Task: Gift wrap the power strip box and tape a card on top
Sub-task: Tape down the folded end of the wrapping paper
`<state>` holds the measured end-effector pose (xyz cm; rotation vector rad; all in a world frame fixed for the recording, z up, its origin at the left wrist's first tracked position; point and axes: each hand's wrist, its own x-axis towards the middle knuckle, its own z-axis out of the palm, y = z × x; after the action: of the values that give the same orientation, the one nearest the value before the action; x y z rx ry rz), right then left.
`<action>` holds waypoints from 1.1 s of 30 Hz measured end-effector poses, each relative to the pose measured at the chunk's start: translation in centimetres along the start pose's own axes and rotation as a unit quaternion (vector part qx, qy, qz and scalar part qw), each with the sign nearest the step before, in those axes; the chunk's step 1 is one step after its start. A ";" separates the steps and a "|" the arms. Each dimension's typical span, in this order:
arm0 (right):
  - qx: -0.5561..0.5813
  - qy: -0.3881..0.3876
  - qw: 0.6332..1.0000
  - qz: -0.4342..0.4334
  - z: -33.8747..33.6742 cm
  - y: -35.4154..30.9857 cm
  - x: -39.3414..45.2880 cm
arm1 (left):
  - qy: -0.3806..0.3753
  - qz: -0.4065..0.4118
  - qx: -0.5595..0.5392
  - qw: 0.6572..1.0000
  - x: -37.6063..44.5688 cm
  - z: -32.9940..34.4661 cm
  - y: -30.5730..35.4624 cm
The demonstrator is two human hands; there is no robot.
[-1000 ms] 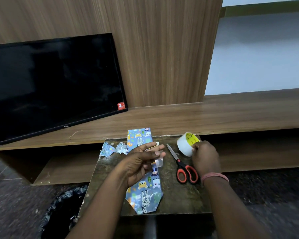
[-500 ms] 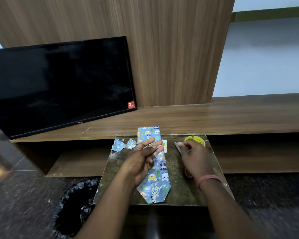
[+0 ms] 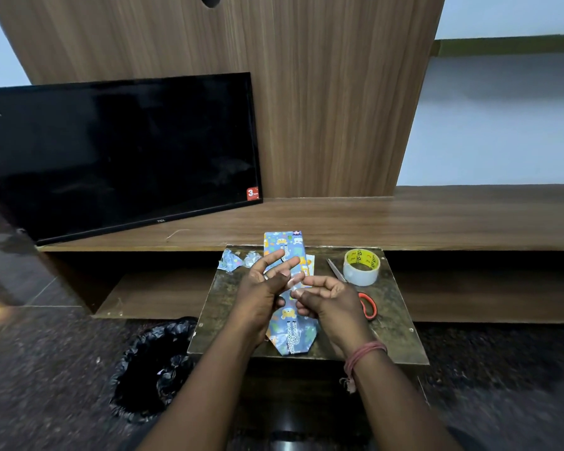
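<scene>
Over the middle of the small table (image 3: 401,340), both hands work a short clear strip of tape (image 3: 293,283) stretched between them. The left hand (image 3: 263,289) has thumb and a fingertip on one end, the other fingers spread straight; the right hand (image 3: 329,296) pinches the other end, fingers curled. Beneath them the wrapped box (image 3: 290,336) lies lengthwise from the table's far edge to near its front edge, its near end folded to a point. The card (image 3: 310,266) peeks out just beside the box on its right, toward the far edge, so it seems not yet placed on top.

To do this step well, I would keep the strip taut and flat so it does not curl onto itself, hold it only by the very ends, and lay it down in one pass, half on the card and half on the paper, then rub it smooth.

The tape roll (image 3: 361,267) stands at the far right corner. The scissors (image 3: 355,292) lie beside it, handles partly hidden behind the right hand. The tape is nearly invisible against the paper, so its true length and whether it touches the box cannot be told. Most of the card is covered by fingers. Crumpled paper scraps (image 3: 238,260) sit near the far left edge.
</scene>
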<state>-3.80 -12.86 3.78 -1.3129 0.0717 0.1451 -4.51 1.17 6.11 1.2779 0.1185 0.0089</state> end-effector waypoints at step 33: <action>-0.140 0.026 0.970 -0.196 -1.7 -1.7 1.4 | -0.013 0.094 0.225 0.970 0.5 -3.7 -0.5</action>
<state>-2.15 -14.82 4.76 -1.5857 -0.1700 -0.2253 -4.34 4.57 4.51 1.7396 -0.0278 0.1339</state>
